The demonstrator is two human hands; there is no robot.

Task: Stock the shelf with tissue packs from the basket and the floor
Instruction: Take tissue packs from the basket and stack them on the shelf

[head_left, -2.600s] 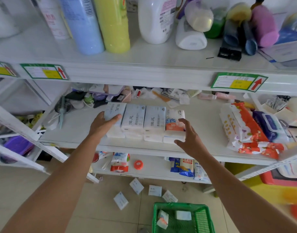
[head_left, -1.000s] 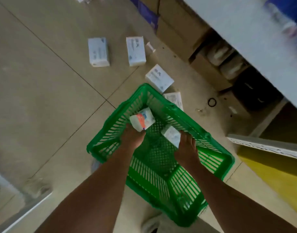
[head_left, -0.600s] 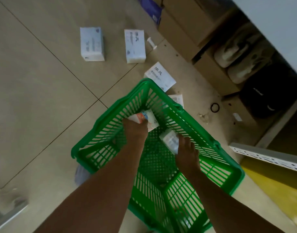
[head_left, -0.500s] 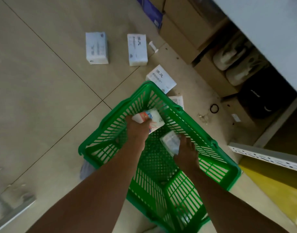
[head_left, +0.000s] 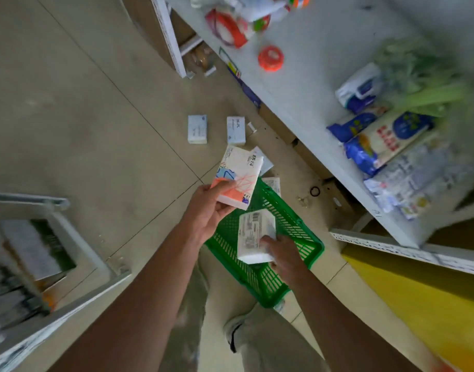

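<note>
My left hand [head_left: 207, 210] grips a white tissue pack with an orange and blue pattern [head_left: 238, 177], held above the floor. My right hand [head_left: 283, 255] grips a plain white tissue pack with a barcode label [head_left: 253, 237], held over the green plastic basket [head_left: 303, 229]. The basket stands on the floor below both hands and looks empty where it shows. Two pale blue tissue packs [head_left: 197, 129] [head_left: 236, 130] lie flat on the floor beyond it. Two more packs [head_left: 265, 163] [head_left: 272, 182] lie by the basket's far rim, partly hidden by the held pack. A white shelf [head_left: 305, 84] runs along the right.
The right shelf carries an orange tape roll [head_left: 270, 58], blue and white bagged goods [head_left: 375, 140] and blurred green items. Cardboard boxes [head_left: 289, 130] sit under it. A yellow unit [head_left: 424, 304] stands at lower right. A white rack [head_left: 58, 253] juts in at left. My trouser legs [head_left: 257, 342] are below.
Both hands have lifted their tissue packs up out of the basket. The view has swung upward, bringing the right shelf into sight.
</note>
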